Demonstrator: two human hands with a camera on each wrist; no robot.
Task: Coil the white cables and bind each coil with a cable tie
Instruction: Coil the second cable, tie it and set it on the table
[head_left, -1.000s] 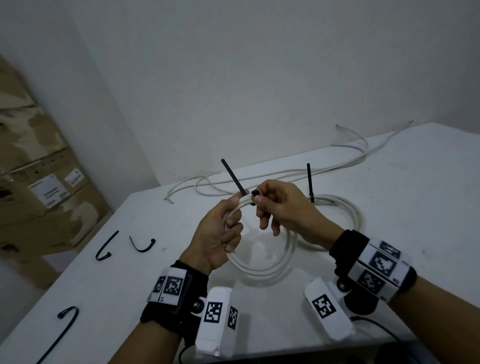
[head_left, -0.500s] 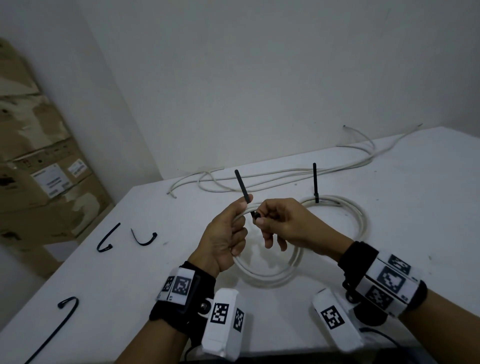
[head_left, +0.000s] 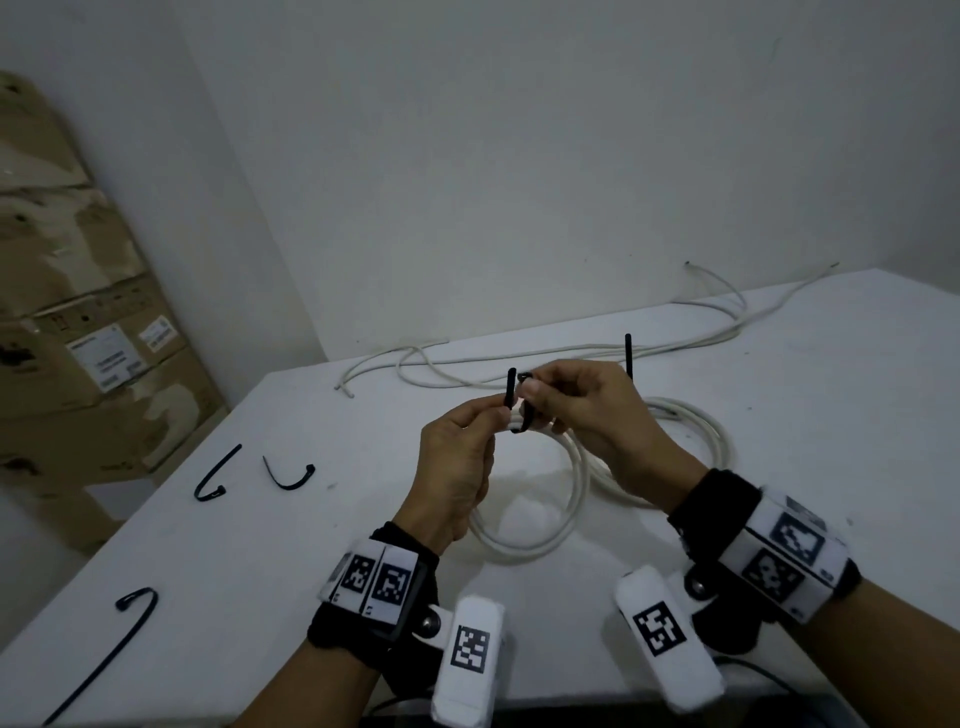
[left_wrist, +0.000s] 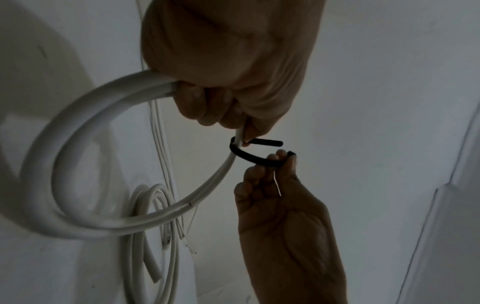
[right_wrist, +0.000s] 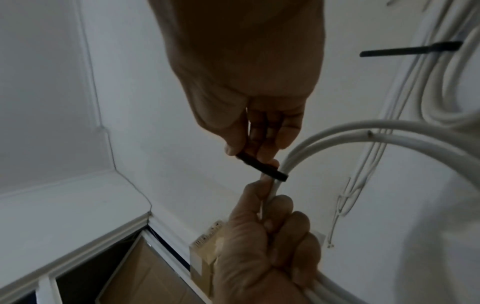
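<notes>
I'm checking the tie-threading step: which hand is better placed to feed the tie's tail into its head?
Left, probably. The left hand pinches the tail of the cable tie beside the coil, while the right hand steadies the head end.

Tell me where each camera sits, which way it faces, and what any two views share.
Head: worn on the head, looking forward and down at the white table; both hands and wristbands show.
Left wrist: looks along the left hand gripping the coiled white cable; the right hand shows opposite.
Right wrist: looks along the right hand toward the left hand.
All share the black plastic cable tie.
</notes>
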